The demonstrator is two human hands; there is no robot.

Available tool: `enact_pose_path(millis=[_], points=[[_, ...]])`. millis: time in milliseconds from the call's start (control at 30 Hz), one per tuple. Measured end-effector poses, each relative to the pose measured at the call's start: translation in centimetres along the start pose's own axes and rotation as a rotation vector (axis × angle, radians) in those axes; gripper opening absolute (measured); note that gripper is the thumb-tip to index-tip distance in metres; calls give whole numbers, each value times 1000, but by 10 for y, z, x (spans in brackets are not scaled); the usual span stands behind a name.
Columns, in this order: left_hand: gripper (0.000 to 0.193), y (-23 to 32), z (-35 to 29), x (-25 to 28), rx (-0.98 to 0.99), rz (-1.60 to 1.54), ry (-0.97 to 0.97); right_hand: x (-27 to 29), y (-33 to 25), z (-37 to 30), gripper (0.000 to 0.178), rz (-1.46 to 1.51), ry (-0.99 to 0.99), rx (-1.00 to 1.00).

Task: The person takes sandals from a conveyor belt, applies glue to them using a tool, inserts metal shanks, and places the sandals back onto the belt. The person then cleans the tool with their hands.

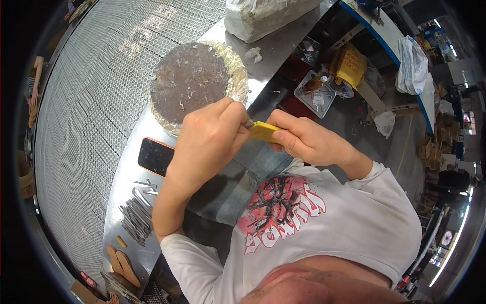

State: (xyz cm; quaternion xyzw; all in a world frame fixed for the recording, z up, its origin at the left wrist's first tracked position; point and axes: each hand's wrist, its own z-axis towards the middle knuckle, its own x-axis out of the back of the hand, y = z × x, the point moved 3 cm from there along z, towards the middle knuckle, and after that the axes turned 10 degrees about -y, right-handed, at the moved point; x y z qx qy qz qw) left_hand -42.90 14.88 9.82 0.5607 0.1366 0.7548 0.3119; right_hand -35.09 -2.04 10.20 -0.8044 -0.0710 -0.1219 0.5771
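In my right hand (310, 141) is a flat yellow handle-like piece (265, 131), pinched between thumb and fingers; its exact kind does not show. My left hand (210, 137) is closed at the other end of this piece, where a small greyish tip (249, 122) shows by the fingers. What the left fingers grip is mostly hidden. Both hands are held up in front of my body. Just past the left hand is a round, brown-topped disc (190, 81) with a crinkled yellowish rim, partly covered by that hand.
A phone (155, 156) and a pile of thin grey strips (135, 218) lie on the metal bench edge, near brown sole-shaped pieces (123, 267). Beyond runs a honeycomb-patterned surface (101, 101). A white wrapped block (268, 17) stands at the far side; a yellow bag (351, 66) sits right.
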Motion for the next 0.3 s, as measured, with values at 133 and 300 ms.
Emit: enact_pose_path(millis=[133,300], points=[[19,-4,4,8,18,-184,6,2,13,0,20,329,-25,-53],[21,-3,10,11,4,-139,-15,5,17,-1,26,632,-70,5]])
